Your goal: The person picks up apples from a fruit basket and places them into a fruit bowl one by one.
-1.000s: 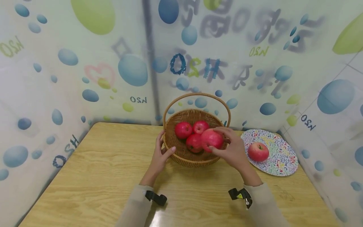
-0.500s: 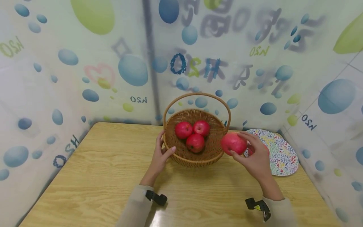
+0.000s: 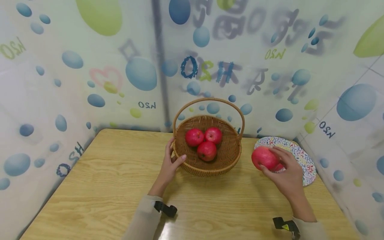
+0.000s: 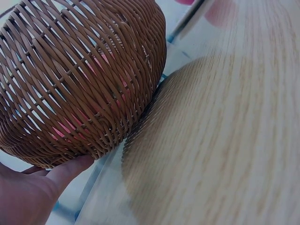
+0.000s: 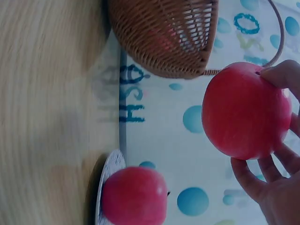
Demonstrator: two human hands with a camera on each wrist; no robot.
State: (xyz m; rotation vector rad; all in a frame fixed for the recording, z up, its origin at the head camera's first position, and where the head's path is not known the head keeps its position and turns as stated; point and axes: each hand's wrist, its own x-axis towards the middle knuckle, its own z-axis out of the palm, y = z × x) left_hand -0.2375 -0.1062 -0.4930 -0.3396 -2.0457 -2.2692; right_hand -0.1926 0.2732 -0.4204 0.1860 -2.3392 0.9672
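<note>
My right hand (image 3: 286,171) grips a red apple (image 3: 265,158) between thumb and fingers, held up in front of the patterned plate (image 3: 309,170). In the right wrist view the gripped apple (image 5: 246,111) is well above the table, and a second apple (image 5: 136,196) sits on the plate; the head view shows only a sliver of that one. A wicker basket (image 3: 210,170) with a tall hoop handle holds 3 red apples (image 3: 207,151). My left hand (image 3: 168,166) holds the basket's left rim, thumb over the edge. In the left wrist view its fingers are partly hidden behind the weave (image 4: 84,79).
The wooden table (image 3: 114,186) ends at the back against a curtain-like wall (image 3: 120,76) printed with blue and green ovals. The basket stands near that back edge, the plate at the right rear corner. Both wrists wear black straps (image 3: 165,209).
My right hand has carried the apple out of the basket, rightward over its rim to the plate. The left hand and the basket have stayed in place.
</note>
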